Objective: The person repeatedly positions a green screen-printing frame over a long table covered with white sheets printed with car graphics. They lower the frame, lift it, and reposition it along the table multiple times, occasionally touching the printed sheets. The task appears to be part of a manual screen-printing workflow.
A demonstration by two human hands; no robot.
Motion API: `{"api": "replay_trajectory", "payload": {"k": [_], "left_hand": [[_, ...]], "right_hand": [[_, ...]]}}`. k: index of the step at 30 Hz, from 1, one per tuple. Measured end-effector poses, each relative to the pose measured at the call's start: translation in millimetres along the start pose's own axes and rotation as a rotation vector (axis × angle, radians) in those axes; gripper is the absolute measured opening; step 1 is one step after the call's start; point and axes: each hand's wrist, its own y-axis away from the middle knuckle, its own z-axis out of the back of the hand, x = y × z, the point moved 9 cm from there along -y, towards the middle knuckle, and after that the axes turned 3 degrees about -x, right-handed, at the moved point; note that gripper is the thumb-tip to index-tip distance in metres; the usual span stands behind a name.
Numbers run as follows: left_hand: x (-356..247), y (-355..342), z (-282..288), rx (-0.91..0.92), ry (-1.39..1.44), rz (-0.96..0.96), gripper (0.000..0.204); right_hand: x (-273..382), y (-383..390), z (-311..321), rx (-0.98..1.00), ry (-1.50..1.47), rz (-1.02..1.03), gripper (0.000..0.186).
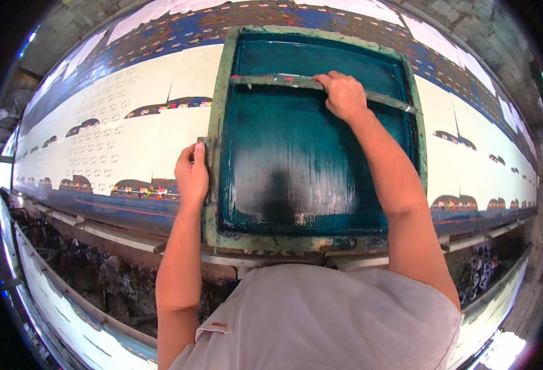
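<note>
A large screen-printing frame (216, 237) with a green, stained rim lies over the printed cloth in front of me. Its dark teal mesh (265, 139) is wet and streaked with glossy ink. My right hand (344, 95) is closed over a long, thin squeegee (271, 81), which spans the frame near its far end and slants slightly down to the right. My left hand (191, 172) grips a tab on the frame's left side, thumb uppermost. The underside of the squeegee is hidden.
Pale cloth (154, 139) with dark, flowered motifs stretches along the table to both sides. A blue and brown patterned band (160, 37) runs along its far side. A rail (117, 230) follows the table's near edge, above dark clutter (99, 277). More pale cloth (62, 308) lies at the lower left.
</note>
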Motion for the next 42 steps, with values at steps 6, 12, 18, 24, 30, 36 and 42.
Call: {"api": "replay_trajectory", "payload": {"k": [6, 12, 18, 24, 30, 36, 42], "left_hand": [[-4.1, 4.2, 4.1, -0.071, -0.070, 0.033, 0.055], [-4.9, 5.0, 8.1, -0.109, -0.048, 0.053, 0.052], [-8.0, 6.9, 6.8, -0.122, -0.048, 0.076, 0.051], [-6.5, 10.9, 8.0, -0.126, -0.045, 0.083, 0.049], [-9.9, 8.3, 9.2, -0.080, -0.133, 0.074, 0.047], [-18.0, 6.6, 6.7, -0.066, -0.145, 0.048, 0.051], [-20.5, 3.6, 6.2, -0.050, -0.162, -0.025, 0.056]], "right_hand": [[-52.2, -70.5, -28.4, 0.001, 0.041, -0.042, 0.044], [-83.0, -117.2, -48.5, 0.060, 0.022, -0.044, 0.048], [-99.7, -123.6, -31.8, 0.015, 0.042, -0.039, 0.054], [-109.3, -117.1, -50.6, -0.016, 0.036, -0.037, 0.053], [-121.0, -123.6, -52.5, -0.013, -0.004, 0.039, 0.046], [-119.0, -121.5, -40.0, 0.248, -0.063, -0.001, 0.043], [-61.0, -58.3, -8.8, 0.312, -0.102, 0.029, 0.046]]}}
